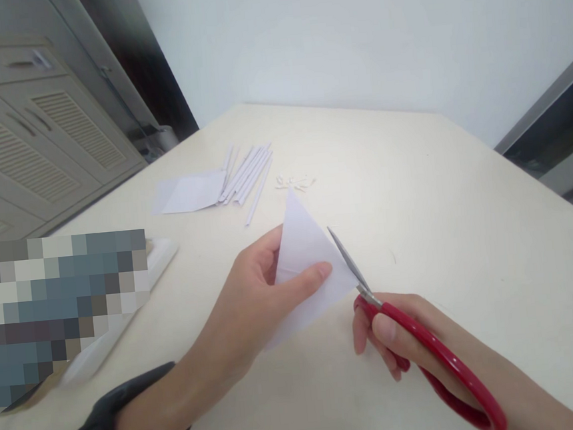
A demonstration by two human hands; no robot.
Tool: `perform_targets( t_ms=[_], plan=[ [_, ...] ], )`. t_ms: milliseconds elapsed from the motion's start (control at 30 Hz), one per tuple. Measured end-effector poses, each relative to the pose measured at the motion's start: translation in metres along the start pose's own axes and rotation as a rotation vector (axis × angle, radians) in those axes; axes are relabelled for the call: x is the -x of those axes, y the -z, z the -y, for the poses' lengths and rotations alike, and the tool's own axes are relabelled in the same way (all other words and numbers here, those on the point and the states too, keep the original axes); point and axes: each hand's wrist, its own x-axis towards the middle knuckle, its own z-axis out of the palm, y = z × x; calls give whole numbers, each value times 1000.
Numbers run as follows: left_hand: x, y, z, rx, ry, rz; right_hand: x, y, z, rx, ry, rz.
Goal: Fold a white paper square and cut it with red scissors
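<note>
Between the thumb and fingers of my left hand (267,283) is a white sheet of paper (301,240), its visible shape pointed at the top and right. My left fingers are mostly hidden behind it. My right hand (401,325) grips a pair of scissors (428,340) with red handles, the fingers partly inside the loops. The grey blades point up and to the left, along the paper's right edge. The paper's right corner meets the blades near the pivot. A dark band circles my left wrist.
Several thin white paper strips or rolls (250,171) lie at the back left, beside flat white sheets (191,191). Small white bits (296,182) lie just beyond the held paper. A pixelated object covers the table's left edge. A white wall (351,35) borders the table (464,179) behind.
</note>
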Motion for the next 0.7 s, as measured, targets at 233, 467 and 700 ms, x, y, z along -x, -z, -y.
perform_targets(
  t_ms=[233,467,700],
  plan=[
    [0,0,0,-11,1,6,-3,-1,-5,-20,-11,17],
    [0,0,0,-6,3,-1,-5,-2,-6,-136,-50,57],
    [0,1,1,8,-1,-6,-7,-1,-9,-128,-53,53]
  ],
)
